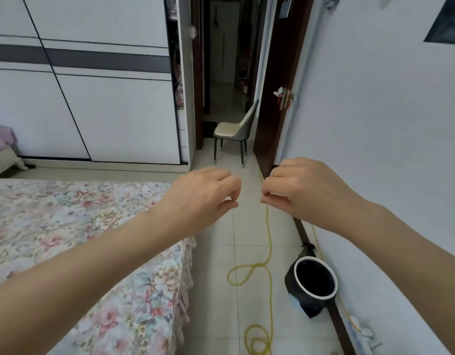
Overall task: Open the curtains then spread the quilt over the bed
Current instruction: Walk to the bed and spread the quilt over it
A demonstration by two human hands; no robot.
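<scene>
The bed (pixel 67 226), covered by a floral sheet, fills the lower left, with its corner near the middle bottom. Both my arms reach out over the floor beside it. My left hand (pixel 203 196) hovers past the bed's right edge, thumb and fingers pinched together on nothing. My right hand (pixel 303 185) is level with it, a short gap apart, its fingers also curled shut and holding nothing. No curtains and no quilt are in view.
A yellow cord (pixel 268 239) loops along the tiled floor between bed and right wall. A black bin (pixel 314 278) stands by the wall. Ahead are a white wardrobe (pixel 106 98), a chair (pixel 234 129) in the doorway, and the open dark door (pixel 277 85).
</scene>
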